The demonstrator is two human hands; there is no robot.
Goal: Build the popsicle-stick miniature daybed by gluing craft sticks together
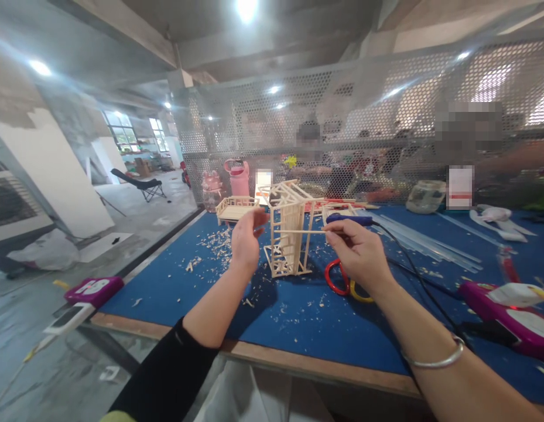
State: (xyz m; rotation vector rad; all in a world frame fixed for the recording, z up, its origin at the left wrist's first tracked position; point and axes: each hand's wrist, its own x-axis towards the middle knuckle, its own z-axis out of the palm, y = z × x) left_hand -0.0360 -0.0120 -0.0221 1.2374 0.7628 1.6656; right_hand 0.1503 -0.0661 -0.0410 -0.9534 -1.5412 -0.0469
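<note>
A small house-like frame of thin wooden sticks (291, 234) stands upright on the blue tabletop. My right hand (362, 249), a bangle at its wrist, pinches one end of a thin wooden stick (300, 231), which lies level across the front of the frame. On the frame's left side is my left hand (246, 240), fingers stretched and slightly apart with nothing in them; whether they touch the frame I cannot tell. Just behind my right hand lies a blue-handled tool (348, 219) with a cord. Below that hand are scissors (337, 277) with red and yellow handles, partly hidden.
Wood scraps litter the blue tabletop (166, 299). A small wooden stick model (239, 210) sits back left, near a pink bottle (239, 179). Clear glue-like sticks (430, 240) lie right. Purple-and-white devices (93, 290) are at both sides. Behind a perforated metal screen (254, 129) are other people.
</note>
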